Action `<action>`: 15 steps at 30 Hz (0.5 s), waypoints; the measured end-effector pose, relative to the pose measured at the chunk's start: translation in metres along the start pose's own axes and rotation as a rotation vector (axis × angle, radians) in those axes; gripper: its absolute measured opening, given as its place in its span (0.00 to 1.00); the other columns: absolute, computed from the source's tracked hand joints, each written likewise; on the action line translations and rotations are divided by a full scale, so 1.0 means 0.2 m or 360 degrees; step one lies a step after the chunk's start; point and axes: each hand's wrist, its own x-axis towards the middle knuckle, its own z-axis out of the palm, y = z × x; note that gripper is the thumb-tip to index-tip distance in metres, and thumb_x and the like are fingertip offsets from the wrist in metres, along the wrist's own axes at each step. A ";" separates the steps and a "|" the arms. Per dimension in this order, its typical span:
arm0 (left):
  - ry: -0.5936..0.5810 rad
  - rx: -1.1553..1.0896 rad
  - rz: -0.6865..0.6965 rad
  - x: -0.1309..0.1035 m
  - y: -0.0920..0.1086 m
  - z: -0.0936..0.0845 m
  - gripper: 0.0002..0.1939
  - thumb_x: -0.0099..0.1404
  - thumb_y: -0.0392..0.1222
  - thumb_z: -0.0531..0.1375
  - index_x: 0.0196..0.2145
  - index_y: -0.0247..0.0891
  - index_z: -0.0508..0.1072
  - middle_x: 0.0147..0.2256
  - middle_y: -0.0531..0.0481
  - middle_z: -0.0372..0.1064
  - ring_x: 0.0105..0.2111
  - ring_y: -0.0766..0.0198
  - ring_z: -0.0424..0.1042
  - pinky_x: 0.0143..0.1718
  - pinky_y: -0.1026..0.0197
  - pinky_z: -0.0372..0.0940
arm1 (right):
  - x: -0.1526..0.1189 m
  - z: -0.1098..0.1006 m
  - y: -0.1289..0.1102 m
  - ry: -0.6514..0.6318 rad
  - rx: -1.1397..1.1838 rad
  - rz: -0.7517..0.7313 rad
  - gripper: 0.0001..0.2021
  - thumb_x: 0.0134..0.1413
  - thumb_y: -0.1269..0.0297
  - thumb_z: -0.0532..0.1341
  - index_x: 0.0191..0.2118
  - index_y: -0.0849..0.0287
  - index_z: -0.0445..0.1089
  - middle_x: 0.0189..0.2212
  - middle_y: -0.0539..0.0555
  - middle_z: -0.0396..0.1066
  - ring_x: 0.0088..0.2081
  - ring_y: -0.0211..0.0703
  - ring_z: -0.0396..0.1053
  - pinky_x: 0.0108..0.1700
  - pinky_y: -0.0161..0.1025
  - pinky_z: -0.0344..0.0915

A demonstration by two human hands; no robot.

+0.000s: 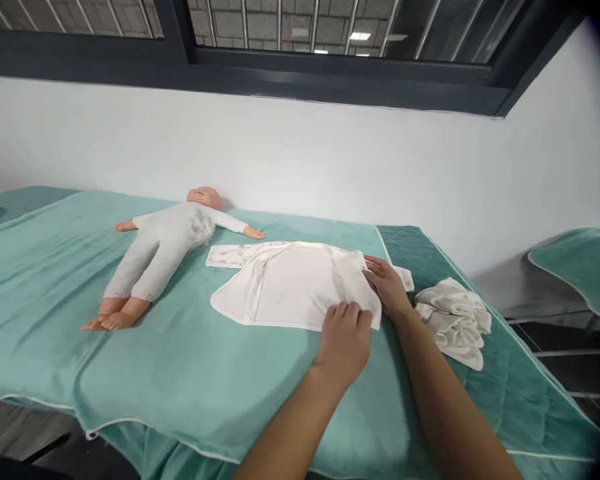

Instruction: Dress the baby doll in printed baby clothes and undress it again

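A white baby shirt [300, 283] lies spread on the green bed cover, its inner side up and one long patterned sleeve stretched to the left. My left hand [344, 340] is closed on the shirt's lower edge near its right corner, fingers curled. At the shirt's right side, by the other sleeve, my right hand [387, 287] grips the cloth at its edge; its thumb is hard to see. That sleeve shows only partly behind the hand. To the left, a baby doll [173, 230] in a white body lies on its back, arms spread, apart from both hands.
A crumpled patterned white cloth [453, 320] rests right of my right forearm. The green cover [180, 380] hangs over the bed's front edge. Behind are a white wall [300, 160] and a dark window frame [330, 77]. Another green-covered surface [585, 267] stands at right.
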 end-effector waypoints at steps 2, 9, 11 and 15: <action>0.0003 0.0043 0.0161 0.00 0.02 -0.01 0.05 0.67 0.33 0.53 0.38 0.39 0.68 0.35 0.45 0.64 0.37 0.56 0.65 0.35 0.52 0.59 | 0.01 -0.02 0.01 0.0100 -0.0239 -0.0027 0.20 0.48 0.59 0.66 0.48 0.54 0.68 0.47 0.56 0.76 0.42 0.46 0.75 0.45 0.42 0.70; -0.0045 -0.0008 0.0414 0.00 0.05 -0.01 0.05 0.68 0.36 0.53 0.36 0.38 0.67 0.34 0.46 0.63 0.38 0.56 0.63 0.35 0.52 0.58 | 0.01 -0.06 -0.01 0.0351 -0.1002 -0.0208 0.16 0.53 0.63 0.58 0.49 0.56 0.70 0.48 0.58 0.76 0.42 0.47 0.75 0.49 0.46 0.67; -0.0024 -0.0055 0.0405 0.00 0.04 -0.01 0.06 0.69 0.37 0.52 0.37 0.38 0.67 0.35 0.46 0.63 0.38 0.57 0.63 0.36 0.52 0.58 | 0.00 -0.06 -0.01 0.0354 -0.1077 -0.0255 0.16 0.54 0.63 0.57 0.49 0.55 0.71 0.47 0.57 0.76 0.43 0.48 0.75 0.50 0.47 0.67; 0.0053 -0.0087 0.0180 0.00 0.04 0.00 0.07 0.71 0.40 0.51 0.38 0.39 0.67 0.36 0.46 0.64 0.38 0.57 0.63 0.36 0.51 0.59 | 0.00 -0.05 -0.01 0.0396 -0.1090 -0.0390 0.17 0.54 0.63 0.57 0.49 0.57 0.72 0.46 0.57 0.77 0.48 0.49 0.74 0.55 0.48 0.65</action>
